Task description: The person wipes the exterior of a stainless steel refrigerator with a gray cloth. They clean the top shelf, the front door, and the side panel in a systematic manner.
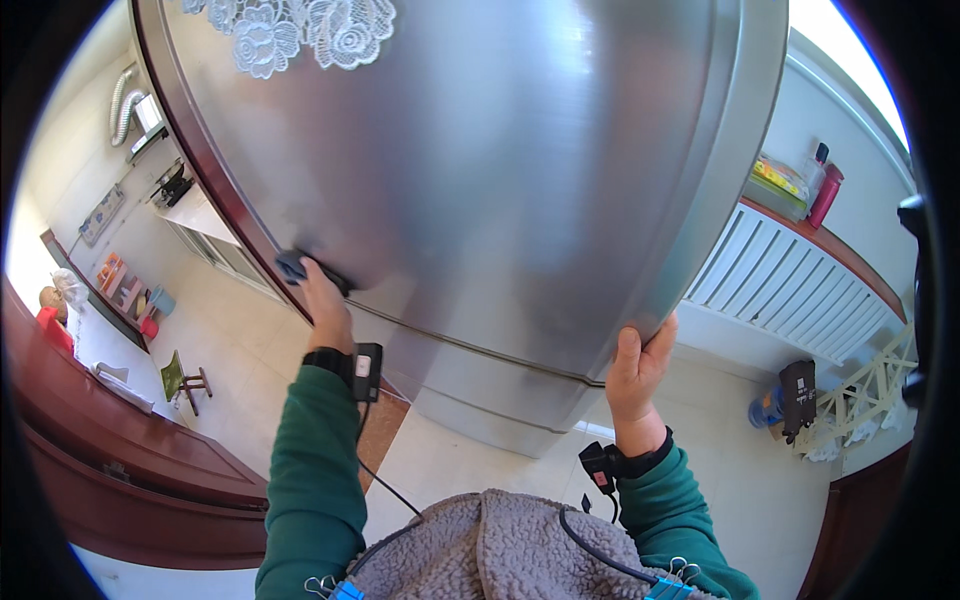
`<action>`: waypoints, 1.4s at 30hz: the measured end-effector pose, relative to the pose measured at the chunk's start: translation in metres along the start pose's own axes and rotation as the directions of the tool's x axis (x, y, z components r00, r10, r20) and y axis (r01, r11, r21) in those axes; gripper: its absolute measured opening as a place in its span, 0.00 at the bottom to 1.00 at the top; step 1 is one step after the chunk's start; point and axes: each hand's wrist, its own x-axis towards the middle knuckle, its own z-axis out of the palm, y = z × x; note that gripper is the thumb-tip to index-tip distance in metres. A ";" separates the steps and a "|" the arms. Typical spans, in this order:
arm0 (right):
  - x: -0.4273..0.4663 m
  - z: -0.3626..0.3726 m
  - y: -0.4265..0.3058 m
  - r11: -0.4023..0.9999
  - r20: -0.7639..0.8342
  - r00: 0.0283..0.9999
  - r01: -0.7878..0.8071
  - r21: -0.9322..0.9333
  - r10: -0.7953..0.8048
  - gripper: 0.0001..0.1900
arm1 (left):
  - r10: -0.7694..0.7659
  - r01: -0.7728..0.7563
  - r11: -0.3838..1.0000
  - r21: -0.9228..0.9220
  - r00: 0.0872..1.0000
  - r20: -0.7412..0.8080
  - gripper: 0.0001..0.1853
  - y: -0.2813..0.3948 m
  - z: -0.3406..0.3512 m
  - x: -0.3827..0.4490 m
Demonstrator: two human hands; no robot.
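Observation:
A tall silver refrigerator [487, 187] stands directly before me, with a seam between its upper door and the lower section. My left hand [328, 307] presses a dark cloth [292, 266] to the door's lower left, just above that seam. Part of the cloth is hidden behind the fingers. At the lower right, my right hand [639, 367] grips the refrigerator's side edge, thumb towards the front and fingers round the side. White lace [315, 37] hangs over the top of the door.
Left of the refrigerator are a dark red door [135, 480], a folding stool [182, 381] and a kitchen counter [202, 214]. On the right, a white radiator cover [787, 277] carries bottles. A white rack [855, 397] and a blue water jug [765, 409] stand below.

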 end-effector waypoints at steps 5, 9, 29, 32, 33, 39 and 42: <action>-0.002 -0.002 0.001 0.997 -0.007 0.999 -0.051 0.058 0.052 0.29 | 0.047 -0.045 0.999 -0.015 0.987 0.153 0.37 -0.020 0.012 -0.089; 0.000 -0.001 0.000 0.997 -0.005 1.000 -0.022 0.073 0.022 0.27 | 0.548 -0.695 0.682 0.230 0.693 0.468 0.38 0.001 0.033 -0.163; -0.152 -0.106 -0.018 0.728 -0.080 0.786 -0.602 -0.329 0.613 0.20 | 0.495 -0.820 -0.200 -0.536 -0.557 0.667 0.25 0.072 0.115 -0.218; -0.183 -0.122 -0.012 0.630 -0.061 0.707 -0.662 -0.406 0.704 0.19 | 0.258 -0.745 -0.262 -0.614 -0.667 0.699 0.26 0.020 0.084 -0.229; -0.188 -0.123 -0.010 0.607 -0.054 0.685 -0.676 -0.417 0.726 0.19 | 0.236 -0.734 -0.260 -0.628 -0.679 0.696 0.26 0.007 0.076 -0.232; -0.200 -0.126 -0.005 0.596 0.148 0.611 -0.640 -0.485 0.777 0.21 | 0.230 -0.777 -0.130 -0.616 -0.628 0.744 0.26 -0.031 0.049 -0.240; -0.209 -0.147 -0.010 0.603 0.174 0.613 -0.614 -0.510 0.771 0.21 | 0.152 -0.797 -0.048 -0.602 -0.602 0.784 0.25 -0.030 0.032 -0.214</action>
